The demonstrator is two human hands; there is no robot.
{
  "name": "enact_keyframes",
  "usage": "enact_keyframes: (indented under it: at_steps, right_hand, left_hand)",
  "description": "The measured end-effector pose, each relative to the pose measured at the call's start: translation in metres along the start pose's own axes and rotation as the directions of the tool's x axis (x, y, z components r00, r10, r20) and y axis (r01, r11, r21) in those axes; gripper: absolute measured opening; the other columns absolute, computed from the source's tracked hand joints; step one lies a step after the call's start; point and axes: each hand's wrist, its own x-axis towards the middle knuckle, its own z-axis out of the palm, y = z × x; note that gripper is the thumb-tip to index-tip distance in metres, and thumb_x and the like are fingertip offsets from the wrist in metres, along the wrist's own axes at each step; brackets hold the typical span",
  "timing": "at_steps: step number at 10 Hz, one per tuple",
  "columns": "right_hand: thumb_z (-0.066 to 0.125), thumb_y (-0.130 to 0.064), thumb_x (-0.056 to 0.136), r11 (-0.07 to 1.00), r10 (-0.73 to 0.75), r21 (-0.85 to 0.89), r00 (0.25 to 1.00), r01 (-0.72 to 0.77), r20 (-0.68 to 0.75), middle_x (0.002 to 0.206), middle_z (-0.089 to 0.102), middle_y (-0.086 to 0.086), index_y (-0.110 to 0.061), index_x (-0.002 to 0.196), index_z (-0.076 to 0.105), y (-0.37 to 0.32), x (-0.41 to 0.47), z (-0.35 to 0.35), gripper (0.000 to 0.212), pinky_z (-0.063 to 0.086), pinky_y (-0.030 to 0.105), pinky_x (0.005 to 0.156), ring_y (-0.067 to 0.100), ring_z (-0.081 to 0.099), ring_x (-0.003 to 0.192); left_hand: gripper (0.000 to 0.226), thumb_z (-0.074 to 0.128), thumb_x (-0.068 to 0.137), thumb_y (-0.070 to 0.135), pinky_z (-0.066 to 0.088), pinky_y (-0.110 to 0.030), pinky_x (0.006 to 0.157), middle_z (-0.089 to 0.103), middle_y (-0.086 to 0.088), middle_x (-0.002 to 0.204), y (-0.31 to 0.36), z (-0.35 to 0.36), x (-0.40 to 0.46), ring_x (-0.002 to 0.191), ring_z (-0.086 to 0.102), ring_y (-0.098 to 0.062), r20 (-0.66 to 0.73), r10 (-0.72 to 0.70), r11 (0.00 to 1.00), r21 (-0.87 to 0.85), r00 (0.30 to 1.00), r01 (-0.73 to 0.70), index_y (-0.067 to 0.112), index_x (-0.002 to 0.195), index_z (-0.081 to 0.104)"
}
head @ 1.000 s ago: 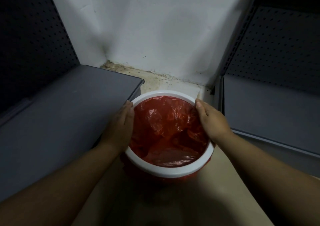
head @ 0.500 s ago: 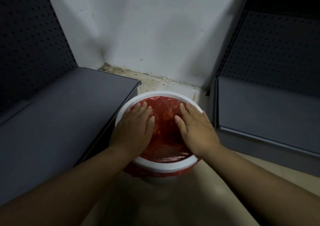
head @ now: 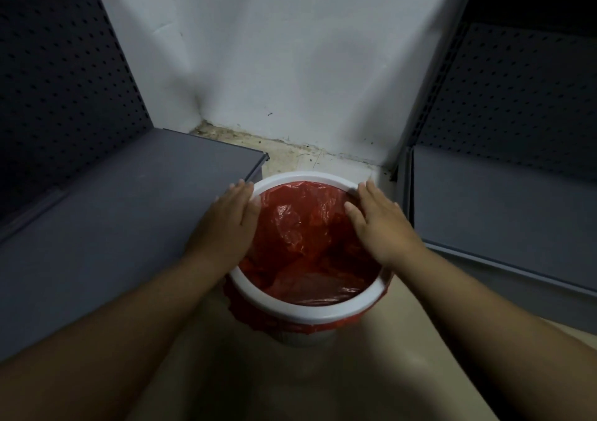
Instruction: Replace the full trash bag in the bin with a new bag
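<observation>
Fingers (head: 240,194) of the left hand (head: 226,223) lie flat and close together over the left side of the rim (head: 303,309), thumb tip at its inner edge against the red film; they press, they do not pinch. The right hand (head: 376,226) mirrors this on the right side, fingers spread a little wider, thumb reaching in over the bag (head: 300,239). Neither hand holds anything closed.

Under the palms the rim is a white ring seated on the mouth of the bin (head: 300,340), with the bag's edge trapped beneath it and hanging out below as a crumpled red skirt. Inside, the bag sags in loose, glossy folds and looks empty.

I judge the film thin, soft and slippery, light as air, and easy to tear if dragged over an edge; pinch it at the skirt or a fold near the rim, not flat-handed. The ring looks stiff and light and is best gripped at opposite sides, as now. The bin, likely light too, may shift under a push.

It stands on a pale floor (head: 339,398) between two grey shelves (head: 113,214), near the white wall (head: 290,65).
</observation>
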Motion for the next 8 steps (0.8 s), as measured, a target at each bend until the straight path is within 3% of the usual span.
enact_keyframes:
  at_steps: [1,3,5,6,7,8]
  right_hand:
    - [0.022,-0.044,0.1,0.999,-0.023,0.05,0.998,0.02,0.059,0.161,0.004,0.0,-0.021,0.151,0.01,0.007,0.008,-0.004,0.057,0.008,0.038,0.121,0.019,0.008,0.148]
    - [0.019,-0.045,0.1,0.998,-0.044,0.052,0.999,0.042,0.032,0.16,0.012,-0.005,-0.024,0.151,0.014,0.012,0.018,0.006,0.055,0.009,0.029,0.118,0.012,0.01,0.147]
    - [0.02,-0.044,0.1,0.995,-0.05,0.091,0.999,0.048,0.014,0.159,0.016,-0.006,-0.026,0.151,0.017,0.015,0.024,0.006,0.054,0.013,0.029,0.117,0.011,0.014,0.147]
    - [0.02,-0.046,0.099,0.99,-0.05,0.138,0.996,0.038,0.08,0.16,0.013,-0.007,-0.027,0.151,0.015,0.016,0.023,0.001,0.055,0.011,0.03,0.117,0.011,0.011,0.147]
    - [0.02,-0.047,0.099,0.923,0.011,0.377,0.985,-0.077,0.175,0.16,0.012,-0.004,-0.025,0.151,0.016,0.005,0.015,-0.021,0.056,0.008,0.027,0.114,0.013,0.011,0.147]
    - [0.019,-0.052,0.098,0.714,0.179,0.673,0.979,-0.194,0.093,0.158,0.021,-0.001,-0.026,0.149,0.023,-0.017,0.01,-0.078,0.057,0.013,0.036,0.118,0.018,0.02,0.145]
  left_hand:
    - [0.051,0.018,0.098,0.042,0.012,-0.035,0.117,0.022,0.003,0.156,-0.008,0.002,0.006,0.145,0.014,-0.013,0.049,-0.062,0.996,-0.064,0.997,0.066,0.023,0.145,0.026]
    - [0.047,0.021,0.099,0.036,0.015,-0.03,0.114,0.029,0.003,0.153,-0.009,0.008,0.01,0.142,0.022,-0.012,0.009,-0.041,0.989,-0.144,0.999,0.042,0.025,0.142,0.032]
    - [0.046,0.024,0.099,0.036,0.018,-0.031,0.115,0.032,0.001,0.152,-0.014,0.011,0.013,0.141,0.026,-0.013,-0.024,-0.05,0.973,-0.228,0.998,0.043,0.024,0.141,0.034]
    - [0.052,0.02,0.095,0.041,0.015,-0.024,0.11,0.03,0.001,0.153,-0.011,0.008,0.012,0.142,0.022,-0.011,0.018,-0.051,0.965,-0.255,0.999,0.054,0.023,0.142,0.032]
    - [0.052,0.018,0.097,0.042,0.01,-0.021,0.109,0.022,0.004,0.156,0.0,-0.009,0.008,0.143,0.014,-0.007,0.149,-0.098,0.961,-0.244,0.984,0.133,0.023,0.145,0.026]
    - [0.049,0.02,0.099,0.038,0.011,-0.024,0.113,0.021,0.003,0.156,0.024,-0.042,0.011,0.144,0.015,-0.01,0.123,-0.163,0.94,-0.281,0.979,0.192,0.02,0.145,0.026]
